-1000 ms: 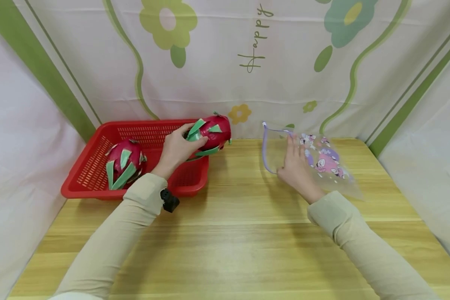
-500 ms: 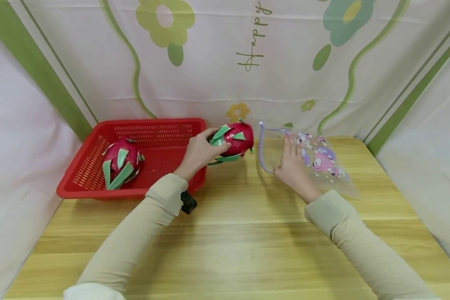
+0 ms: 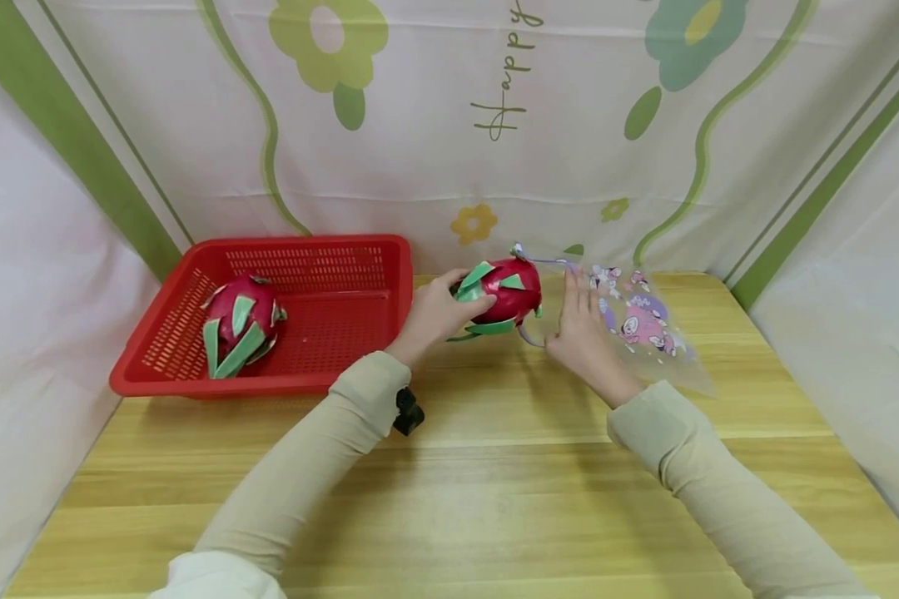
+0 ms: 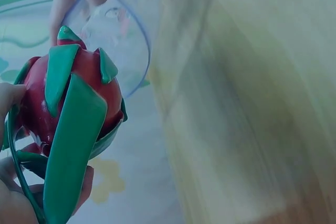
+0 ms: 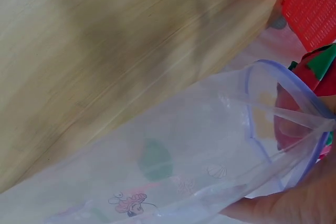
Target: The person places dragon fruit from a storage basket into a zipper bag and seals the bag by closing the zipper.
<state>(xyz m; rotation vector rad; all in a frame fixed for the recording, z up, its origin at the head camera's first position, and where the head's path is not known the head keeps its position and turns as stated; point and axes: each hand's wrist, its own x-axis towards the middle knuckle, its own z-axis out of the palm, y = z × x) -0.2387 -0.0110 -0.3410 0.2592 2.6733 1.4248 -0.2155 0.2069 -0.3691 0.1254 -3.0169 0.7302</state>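
Note:
My left hand [image 3: 436, 318] grips a red dragon fruit [image 3: 515, 291] with green scales by its left end. The fruit's right end is at the mouth of a clear plastic bag [image 3: 648, 326] with a purple rim and pink cartoon prints. My right hand [image 3: 590, 339] holds this bag by its mouth, which stands open. In the right wrist view the rim [image 5: 283, 72] frames part of the fruit, and the right thumb presses the film. Seen from the left wrist, the fruit [image 4: 79, 93] covers part of the bag's opening. The left fingers behind the fruit are partly hidden.
A red perforated basket [image 3: 217, 388] stands on the left of the wooden table [image 3: 464, 499]. Inside its left part lies another dragon fruit [image 3: 241, 320]. A flowered white curtain [image 3: 419, 125] rises behind the table, with white cloth on both sides.
My left hand has carried the dragon fruit from over the basket's right edge rightward and slightly down to the bag's mouth. The right hand and bag have hardly moved.

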